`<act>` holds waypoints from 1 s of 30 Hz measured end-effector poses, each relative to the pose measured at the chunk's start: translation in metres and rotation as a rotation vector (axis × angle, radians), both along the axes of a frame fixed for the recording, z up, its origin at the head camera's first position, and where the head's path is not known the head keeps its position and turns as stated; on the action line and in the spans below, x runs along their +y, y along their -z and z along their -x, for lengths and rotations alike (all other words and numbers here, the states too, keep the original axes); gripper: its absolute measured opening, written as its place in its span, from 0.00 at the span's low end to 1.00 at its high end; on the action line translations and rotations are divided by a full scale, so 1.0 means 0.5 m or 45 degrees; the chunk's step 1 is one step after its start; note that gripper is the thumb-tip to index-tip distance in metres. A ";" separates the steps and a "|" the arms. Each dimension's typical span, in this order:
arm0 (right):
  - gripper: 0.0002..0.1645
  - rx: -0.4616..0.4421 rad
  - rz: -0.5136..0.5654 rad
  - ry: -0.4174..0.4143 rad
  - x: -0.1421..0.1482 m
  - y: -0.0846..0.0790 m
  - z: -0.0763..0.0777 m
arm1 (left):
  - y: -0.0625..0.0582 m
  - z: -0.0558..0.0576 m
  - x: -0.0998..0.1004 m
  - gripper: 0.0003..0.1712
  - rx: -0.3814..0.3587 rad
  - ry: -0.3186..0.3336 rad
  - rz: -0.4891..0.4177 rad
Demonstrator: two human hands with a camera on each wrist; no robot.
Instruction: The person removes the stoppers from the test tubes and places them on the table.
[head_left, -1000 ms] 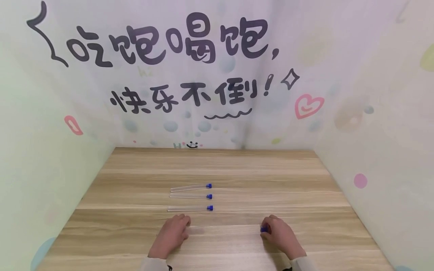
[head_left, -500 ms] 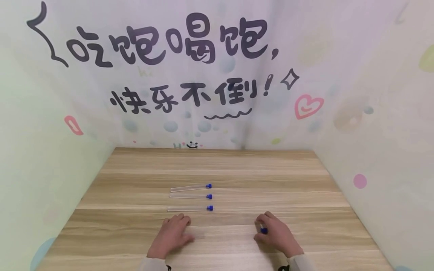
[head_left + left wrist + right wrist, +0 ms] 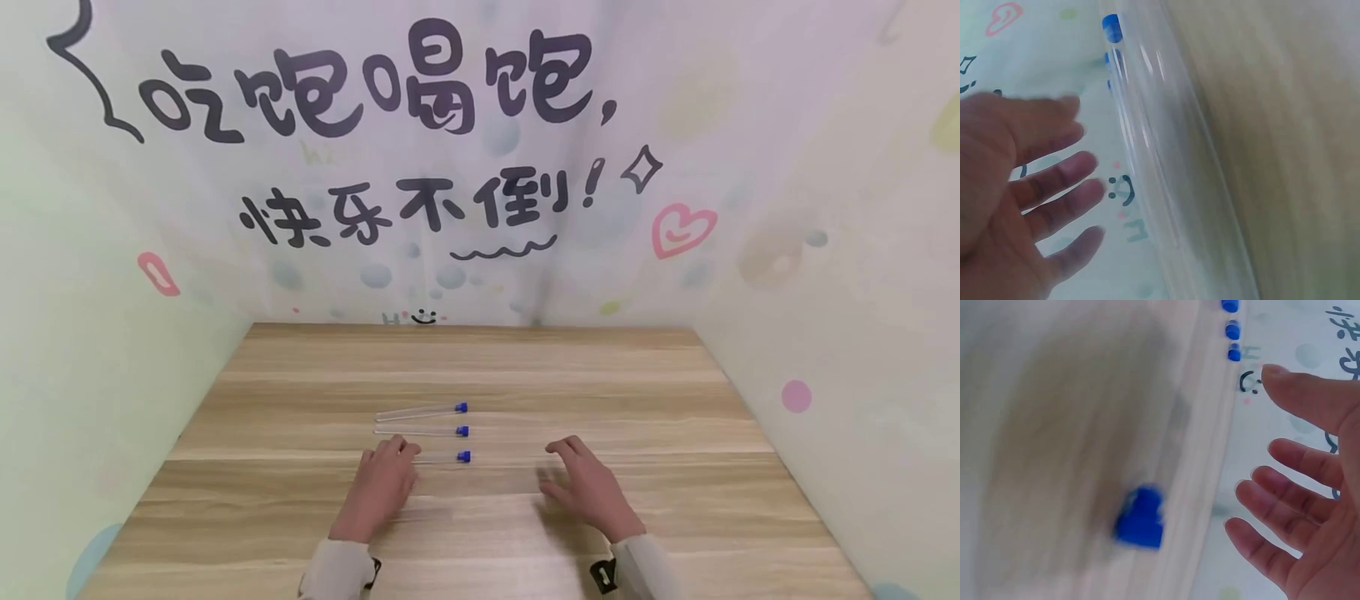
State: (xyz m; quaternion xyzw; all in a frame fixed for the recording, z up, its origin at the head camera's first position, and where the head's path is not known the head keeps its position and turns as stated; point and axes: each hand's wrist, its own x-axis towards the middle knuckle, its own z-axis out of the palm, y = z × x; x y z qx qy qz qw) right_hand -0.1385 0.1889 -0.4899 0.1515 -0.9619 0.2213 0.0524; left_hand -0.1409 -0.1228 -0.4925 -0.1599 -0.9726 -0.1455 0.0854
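Observation:
Three clear tubes with blue caps lie roughly parallel in the head view: a far tube (image 3: 420,412), a middle tube (image 3: 416,431) and a near tube (image 3: 438,458). My left hand (image 3: 378,487) is over the near tube's left end, fingers loosely bent and grasping nothing. Close to the left wrist camera lies another clear tube (image 3: 1191,144), without a visible cap; it is faint in the head view. A loose blue cap (image 3: 1141,519) sits on the table in the right wrist view, hidden by my right hand (image 3: 588,492) in the head view. That hand hovers with fingers apart, holding nothing.
The wood-grain tabletop (image 3: 600,375) ends at a printed back wall (image 3: 480,283), with pale walls on the left and right sides. A black strap (image 3: 603,575) shows at the right cuff.
My right hand has released the blue cap and moved forward and left. My left hand has moved forward from beside the uncapped tube to the near capped one. The head view has tilted slightly.

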 end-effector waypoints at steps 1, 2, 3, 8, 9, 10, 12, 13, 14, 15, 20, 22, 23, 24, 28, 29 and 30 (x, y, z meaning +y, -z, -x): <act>0.30 0.007 0.010 -0.012 -0.006 -0.004 0.004 | -0.001 0.006 0.001 0.15 0.017 0.000 0.011; 0.30 0.010 0.018 -0.027 -0.012 -0.007 0.008 | 0.000 0.012 0.002 0.16 0.028 0.001 0.026; 0.30 0.012 0.024 -0.039 -0.018 -0.011 0.012 | 0.000 0.018 0.003 0.16 0.034 0.005 0.039; 0.30 0.048 0.057 -0.066 -0.047 -0.024 0.024 | 0.008 0.048 0.012 0.17 0.007 0.031 0.112; 0.30 0.049 0.073 -0.066 -0.052 -0.025 0.025 | 0.010 0.051 0.013 0.16 0.002 0.036 0.129; 0.29 0.049 0.086 -0.068 -0.056 -0.026 0.025 | 0.012 0.054 0.014 0.14 -0.005 0.041 0.151; 0.28 0.042 0.106 -0.075 -0.063 -0.026 0.024 | 0.015 0.055 0.016 0.12 -0.029 0.047 0.187; 0.28 0.039 0.114 -0.079 -0.065 -0.025 0.023 | 0.016 0.055 0.016 0.11 -0.048 0.047 0.194; 0.27 0.040 0.108 -0.079 -0.067 -0.024 0.022 | 0.018 0.055 0.016 0.11 -0.063 0.051 0.205; 0.27 0.039 0.102 -0.082 -0.068 -0.022 0.021 | 0.019 0.054 0.017 0.11 -0.081 0.053 0.206; 0.27 0.007 0.045 -0.104 -0.069 -0.016 0.021 | 0.023 0.056 0.020 0.11 -0.122 0.061 0.181; 0.27 -0.026 0.031 -0.123 -0.069 -0.015 0.021 | 0.023 0.057 0.022 0.10 -0.129 0.064 0.169; 0.27 -0.039 0.021 -0.135 -0.070 -0.014 0.021 | 0.024 0.058 0.023 0.10 -0.135 0.068 0.166; 0.28 -0.047 0.010 -0.144 -0.070 -0.015 0.021 | 0.024 0.058 0.023 0.10 -0.141 0.071 0.163; 0.29 -0.045 -0.028 -0.164 -0.076 -0.017 0.022 | 0.022 0.056 0.030 0.10 -0.161 0.090 0.164; 0.29 -0.042 -0.036 -0.164 -0.078 -0.017 0.023 | 0.020 0.055 0.032 0.10 -0.157 0.096 0.166; 0.29 -0.041 -0.042 -0.163 -0.080 -0.017 0.023 | 0.019 0.054 0.035 0.10 -0.147 0.102 0.170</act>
